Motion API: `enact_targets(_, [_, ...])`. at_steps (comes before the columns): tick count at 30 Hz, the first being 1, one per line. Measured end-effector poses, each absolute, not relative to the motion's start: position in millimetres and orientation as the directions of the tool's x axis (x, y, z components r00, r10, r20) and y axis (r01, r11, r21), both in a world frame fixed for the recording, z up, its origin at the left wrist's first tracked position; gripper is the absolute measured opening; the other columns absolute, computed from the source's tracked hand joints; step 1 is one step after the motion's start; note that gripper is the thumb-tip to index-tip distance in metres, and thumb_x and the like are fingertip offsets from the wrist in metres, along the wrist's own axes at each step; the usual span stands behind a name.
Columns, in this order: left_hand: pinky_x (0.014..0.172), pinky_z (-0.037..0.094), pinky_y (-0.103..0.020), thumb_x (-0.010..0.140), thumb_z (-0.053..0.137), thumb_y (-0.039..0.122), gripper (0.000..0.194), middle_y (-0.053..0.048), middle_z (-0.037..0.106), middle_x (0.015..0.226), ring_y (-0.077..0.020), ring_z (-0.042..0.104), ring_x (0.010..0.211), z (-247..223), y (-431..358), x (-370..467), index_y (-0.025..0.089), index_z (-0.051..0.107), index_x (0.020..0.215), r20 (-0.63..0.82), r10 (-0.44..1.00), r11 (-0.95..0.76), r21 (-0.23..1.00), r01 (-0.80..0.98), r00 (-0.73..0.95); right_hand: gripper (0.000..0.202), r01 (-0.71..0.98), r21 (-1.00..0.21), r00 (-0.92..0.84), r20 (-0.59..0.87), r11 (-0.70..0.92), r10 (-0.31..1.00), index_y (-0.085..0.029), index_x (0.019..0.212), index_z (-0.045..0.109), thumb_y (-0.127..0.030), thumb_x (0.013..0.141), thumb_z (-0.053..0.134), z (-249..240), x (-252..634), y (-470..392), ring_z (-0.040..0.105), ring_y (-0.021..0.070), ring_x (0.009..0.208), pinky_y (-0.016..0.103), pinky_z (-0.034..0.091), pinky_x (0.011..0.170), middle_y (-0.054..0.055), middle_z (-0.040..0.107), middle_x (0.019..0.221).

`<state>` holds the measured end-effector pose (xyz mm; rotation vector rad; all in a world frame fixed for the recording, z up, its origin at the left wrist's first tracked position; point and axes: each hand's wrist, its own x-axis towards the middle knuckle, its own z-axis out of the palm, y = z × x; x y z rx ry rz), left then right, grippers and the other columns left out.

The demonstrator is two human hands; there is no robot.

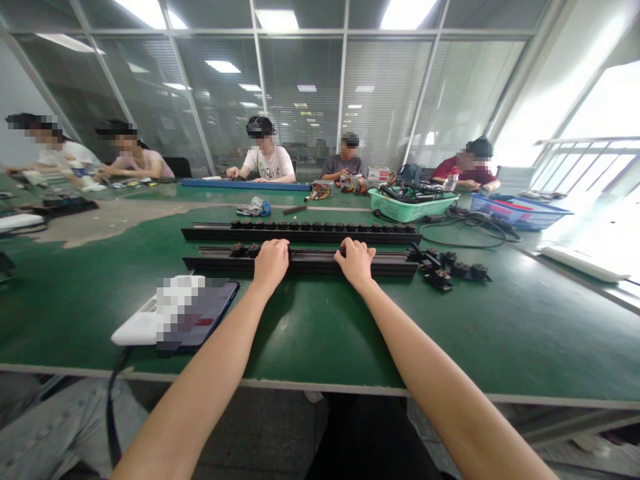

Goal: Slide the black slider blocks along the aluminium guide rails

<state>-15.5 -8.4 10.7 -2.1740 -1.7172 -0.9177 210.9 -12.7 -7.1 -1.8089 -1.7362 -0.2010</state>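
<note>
Across the green table in front of me lies a long black rail with a lengthwise slot. My left hand is closed over its left-middle part, just right of a few small black blocks seated in the slot; its fingertips are mostly hidden. Farther right, my right hand curls its fingers around a small black block at the rail. Behind it, a second black rail carries a row of several such blocks. Loose black blocks lie by the near rail's right end.
A phone and a white device lie at front left. A green basket of cables and a blue basket stand at back right. Gloves lie behind the rails. Several people sit across the table.
</note>
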Motion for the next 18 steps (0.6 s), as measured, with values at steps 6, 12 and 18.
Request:
enact_targets(6, [0.099,0.053,-0.041,0.102,0.036,0.019,0.040,-0.013,0.072,0.120,-0.0286,0.062,0.117,9.3,-8.2,-15.1,0.017,0.071,0.121,0.604,0.785,-0.319,0.204,0.926,0.137,0.020,0.967,-0.239,0.057,0.533,0.085,0.844,-0.020,0.107,0.063,-0.033,0.100,0.051,-7.3,215.0,-14.6,0.058,0.0273,0.102,0.039,0.027,0.091,0.011,0.071,0.103])
enact_targets(12, [0.100,0.052,-0.040,0.103,0.038,0.021,0.038,-0.012,0.073,0.121,-0.0278,0.065,0.115,9.0,-6.7,-14.2,0.017,0.071,0.121,0.595,0.787,-0.366,0.243,0.898,0.159,0.025,0.968,-0.240,0.068,0.522,0.070,0.850,-0.020,0.110,0.062,-0.040,0.103,0.050,-8.9,215.8,-15.1,0.059,0.0277,0.103,0.039,0.027,0.091,0.011,0.071,0.105])
enact_targets(18, [0.100,0.053,-0.040,0.102,0.042,0.025,0.035,-0.012,0.072,0.123,-0.0273,0.068,0.114,7.8,-4.9,-12.4,0.018,0.070,0.123,0.619,0.762,-0.457,0.307,0.835,0.190,0.025,0.964,-0.255,0.070,0.514,0.075,0.855,-0.020,0.111,0.062,-0.041,0.102,0.049,-8.0,215.8,-16.7,0.058,0.0280,0.103,0.040,0.028,0.091,0.012,0.070,0.105])
